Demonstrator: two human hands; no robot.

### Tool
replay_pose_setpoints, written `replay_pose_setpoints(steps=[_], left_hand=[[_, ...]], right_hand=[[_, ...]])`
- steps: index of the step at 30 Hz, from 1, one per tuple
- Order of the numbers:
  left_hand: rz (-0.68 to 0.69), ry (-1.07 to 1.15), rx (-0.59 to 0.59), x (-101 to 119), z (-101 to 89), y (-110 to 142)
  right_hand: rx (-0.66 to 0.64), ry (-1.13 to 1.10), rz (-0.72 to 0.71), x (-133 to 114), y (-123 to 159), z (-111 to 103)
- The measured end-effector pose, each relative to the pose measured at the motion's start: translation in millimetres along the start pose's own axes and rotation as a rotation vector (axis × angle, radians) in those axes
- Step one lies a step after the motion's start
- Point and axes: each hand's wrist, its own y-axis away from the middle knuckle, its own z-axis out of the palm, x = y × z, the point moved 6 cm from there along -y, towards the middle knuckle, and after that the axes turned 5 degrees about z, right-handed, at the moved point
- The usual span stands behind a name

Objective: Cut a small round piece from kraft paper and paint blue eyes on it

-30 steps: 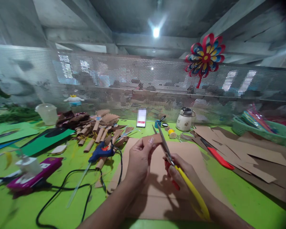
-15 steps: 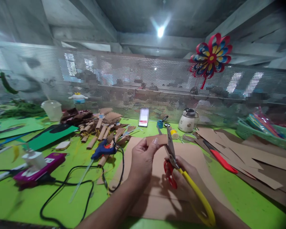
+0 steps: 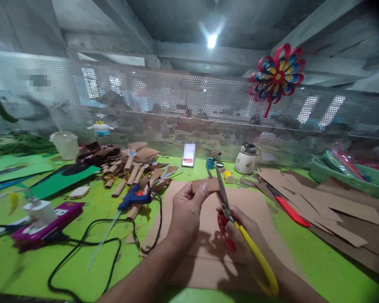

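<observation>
My left hand [image 3: 188,206] pinches a small brown strip of paper or thin card [image 3: 208,185] between thumb and fingers. Scissors [image 3: 225,200] with one red and one yellow handle are in my right hand [image 3: 243,225], its fingers around the red loop. The blades point up and stand apart, at the right end of the strip. Both hands are above a large brown sheet [image 3: 252,210] on the green table. Part of my right hand is hidden behind the handles.
A blue glue gun [image 3: 134,198] with a looping black cord lies left, near rolled brown paper pieces [image 3: 120,187]. A purple power strip [image 3: 47,227] is farther left. Cut brown sheets [image 3: 341,206] and a red-handled knife [image 3: 292,211] lie right. A phone [image 3: 188,155] stands at the back.
The view has shifted slightly, so things appear a little farther left. Both hands keep hold of the strip and scissors; the blades remain at the strip's right end.
</observation>
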Motion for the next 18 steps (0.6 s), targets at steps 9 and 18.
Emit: replay_pose_setpoints(steps=[9, 18], left_hand=[[0.000, 0.016, 0.016, 2.6, 1.4, 1.4], [-0.012, 0.037, 0.021, 1.9, 3.0, 2.2]], right_hand=[[-0.039, -0.014, -0.007, 10.7, -2.7, 1.7], [-0.056, 0.035, -0.005, -5.5, 2.9, 3.2]])
